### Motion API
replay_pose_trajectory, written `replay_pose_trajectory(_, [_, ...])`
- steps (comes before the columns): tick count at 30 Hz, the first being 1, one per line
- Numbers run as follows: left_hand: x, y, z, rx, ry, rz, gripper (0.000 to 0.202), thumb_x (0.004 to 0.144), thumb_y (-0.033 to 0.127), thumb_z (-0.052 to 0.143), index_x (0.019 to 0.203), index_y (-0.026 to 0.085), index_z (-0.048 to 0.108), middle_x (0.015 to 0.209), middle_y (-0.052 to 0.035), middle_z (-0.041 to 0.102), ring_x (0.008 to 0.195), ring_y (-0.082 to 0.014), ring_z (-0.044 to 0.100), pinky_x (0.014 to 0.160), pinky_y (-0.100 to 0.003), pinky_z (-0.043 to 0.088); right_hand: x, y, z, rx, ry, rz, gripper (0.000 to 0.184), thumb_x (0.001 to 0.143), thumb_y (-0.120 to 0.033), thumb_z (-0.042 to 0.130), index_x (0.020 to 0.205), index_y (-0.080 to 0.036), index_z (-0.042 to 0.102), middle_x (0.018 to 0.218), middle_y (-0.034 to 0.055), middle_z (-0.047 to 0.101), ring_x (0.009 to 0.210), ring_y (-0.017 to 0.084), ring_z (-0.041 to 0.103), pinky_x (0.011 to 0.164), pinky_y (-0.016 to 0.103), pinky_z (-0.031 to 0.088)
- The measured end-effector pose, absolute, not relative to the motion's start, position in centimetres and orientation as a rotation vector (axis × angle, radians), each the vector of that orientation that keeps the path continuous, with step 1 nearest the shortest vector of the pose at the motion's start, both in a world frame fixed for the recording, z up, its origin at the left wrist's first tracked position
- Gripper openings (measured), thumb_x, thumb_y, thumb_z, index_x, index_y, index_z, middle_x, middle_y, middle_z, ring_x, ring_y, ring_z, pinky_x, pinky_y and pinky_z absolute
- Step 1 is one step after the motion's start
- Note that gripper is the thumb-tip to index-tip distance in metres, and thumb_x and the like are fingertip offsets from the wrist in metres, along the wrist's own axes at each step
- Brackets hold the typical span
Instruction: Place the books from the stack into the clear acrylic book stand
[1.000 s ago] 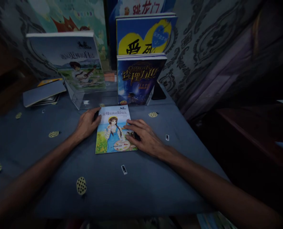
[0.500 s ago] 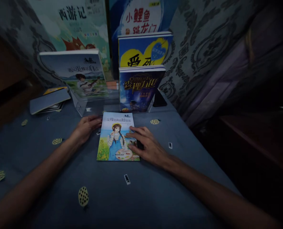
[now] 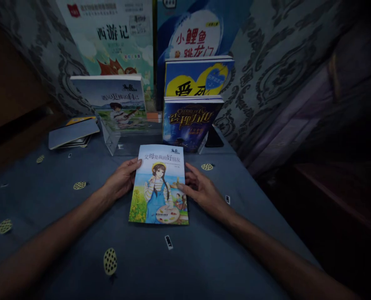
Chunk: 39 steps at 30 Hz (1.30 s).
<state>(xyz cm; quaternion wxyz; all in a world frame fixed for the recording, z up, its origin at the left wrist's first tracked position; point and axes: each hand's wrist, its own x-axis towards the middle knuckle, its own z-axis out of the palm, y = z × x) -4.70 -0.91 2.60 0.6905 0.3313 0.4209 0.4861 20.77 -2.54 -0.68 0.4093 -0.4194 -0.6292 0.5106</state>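
Between my hands is a paperback book (image 3: pixel 157 187), its cover showing a girl in a yellow hat and blue overalls with a paint palette. My left hand (image 3: pixel 123 178) grips its left edge, thumb at the cover's side and fingers partly hidden behind. On the opposite edge my right hand (image 3: pixel 204 189) holds it, the thumb over the cover and the other fingers bent by the side. The book's upper end looks tipped up off the table. Just behind it stands a dark blue book (image 3: pixel 188 123) with gold lettering.
A book with a guitar player (image 3: pixel 123 104) rests in a clear stand (image 3: pixel 110 139). Taller books, a green one (image 3: pixel 116 46) and a blue one (image 3: pixel 197 33), lean at the back. Flat books (image 3: pixel 74 133) lie at left; a dark flat object (image 3: pixel 214 138) sits at right.
My hands have closed on both edges of the book and raised it slightly towards me. My right hand has slid off the cover to the edge. The view has shifted a little.
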Motion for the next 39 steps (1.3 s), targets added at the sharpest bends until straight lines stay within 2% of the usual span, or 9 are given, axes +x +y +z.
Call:
replay_pose_trajectory(4, [-4.2, -1.5, 2.8, 0.712, 0.941, 1.096, 0.014, 0.084, 0.022, 0.073, 0.092, 0.011, 0.070, 0.087, -0.0097, 0.077, 0.069, -0.0183, 0.073, 0.070, -0.029, 0.062, 20.8, -2.5, 0.9, -0.918, -1.429, 1.668, 0.050, 0.077, -0.048, 0.075, 0.116, -0.018, 0.065, 0.092, 0.0063, 0.074, 0.061, 0.012, 0.057, 0.048, 0.022, 0.040])
replay_pose_trajectory(9, [-3.7, -2.0, 3.2, 0.620, 0.954, 1.116, 0.011, 0.091, 0.020, 0.065, 0.094, 0.012, 0.071, 0.084, -0.0084, 0.077, 0.068, -0.0176, 0.073, 0.068, -0.029, 0.061, 20.7, -2.7, 1.3, -0.874, -1.266, 1.799, 0.043, 0.072, -0.049, 0.080, 0.102, -0.020, 0.069, 0.079, 0.0022, 0.072, 0.051, 0.008, 0.048, 0.046, 0.021, 0.033])
replay_pose_trajectory(13, [-3.4, -2.2, 3.5, 0.593, 0.954, 1.112, 0.016, 0.095, 0.021, 0.059, 0.096, 0.012, 0.071, 0.086, -0.0093, 0.077, 0.069, -0.0193, 0.073, 0.069, -0.033, 0.062, 20.4, -2.9, 1.3, -0.854, -1.217, 1.843, 0.043, 0.070, -0.047, 0.082, 0.102, -0.021, 0.069, 0.081, 0.0019, 0.073, 0.052, 0.008, 0.049, 0.045, 0.020, 0.033])
replay_pose_trajectory(25, [-3.9, -2.1, 2.6, 0.639, 0.918, 1.106, 0.016, 0.087, 0.028, 0.070, 0.096, 0.014, 0.071, 0.089, -0.0083, 0.077, 0.074, -0.0189, 0.073, 0.073, -0.031, 0.061, 20.2, -2.9, 1.2, -0.819, -1.213, 1.863, 0.040, 0.072, -0.045, 0.082, 0.100, -0.020, 0.068, 0.085, 0.0029, 0.074, 0.056, 0.009, 0.055, 0.046, 0.020, 0.040])
replay_pose_trajectory(29, [-3.8, -1.8, 2.4, 0.669, 0.967, 1.153, 0.024, 0.086, 0.026, 0.071, 0.109, 0.018, 0.068, 0.094, -0.0064, 0.076, 0.074, -0.0177, 0.072, 0.072, -0.030, 0.060, 20.0, -3.3, 1.5, -0.807, -1.246, 1.918, 0.041, 0.073, -0.051, 0.080, 0.093, -0.018, 0.068, 0.078, 0.0034, 0.074, 0.055, 0.010, 0.060, 0.047, 0.021, 0.047])
replay_pose_trajectory(32, [-4.7, -0.9, 2.3, 0.841, 1.014, 1.121, 0.043, 0.083, 0.031, 0.072, 0.124, 0.021, 0.063, 0.097, -0.0059, 0.075, 0.075, -0.0178, 0.071, 0.070, -0.029, 0.058, 20.2, -3.5, 1.5, -0.828, -1.331, 2.030, 0.047, 0.078, -0.062, 0.071, 0.080, -0.015, 0.065, 0.069, 0.0059, 0.073, 0.054, 0.013, 0.066, 0.047, 0.022, 0.050])
replay_pose_trajectory(35, [-6.7, 0.2, 2.4, 1.279, 1.195, 0.940, 0.047, 0.082, 0.041, 0.068, 0.125, 0.020, 0.065, 0.086, -0.0049, 0.073, 0.068, -0.0193, 0.067, 0.064, -0.028, 0.054, 20.7, -3.0, 1.3, -0.974, -1.387, 1.916, 0.052, 0.075, -0.067, 0.070, 0.076, -0.015, 0.064, 0.065, 0.0060, 0.072, 0.051, 0.014, 0.066, 0.044, 0.021, 0.050])
replay_pose_trajectory(37, [-7.8, 0.5, 2.7, 1.688, 1.383, 0.834, 0.041, 0.084, 0.042, 0.062, 0.118, 0.021, 0.069, 0.085, -0.0055, 0.072, 0.075, -0.0230, 0.066, 0.070, -0.032, 0.054, 21.2, -2.6, 1.2, -1.079, -1.415, 1.710, 0.053, 0.071, -0.067, 0.073, 0.076, -0.015, 0.064, 0.061, 0.0036, 0.070, 0.047, 0.012, 0.063, 0.042, 0.021, 0.048])
replay_pose_trajectory(39, [-8.2, 0.2, 3.3, 2.060, 1.568, 0.774, 0.037, 0.087, 0.039, 0.056, 0.115, 0.021, 0.071, 0.096, -0.0086, 0.071, 0.092, -0.0279, 0.064, 0.084, -0.038, 0.052, 21.6, -2.3, 1.2, -1.139, -1.455, 1.531, 0.052, 0.071, -0.067, 0.073, 0.076, -0.016, 0.065, 0.057, 0.0018, 0.068, 0.044, 0.011, 0.060, 0.040, 0.020, 0.045])
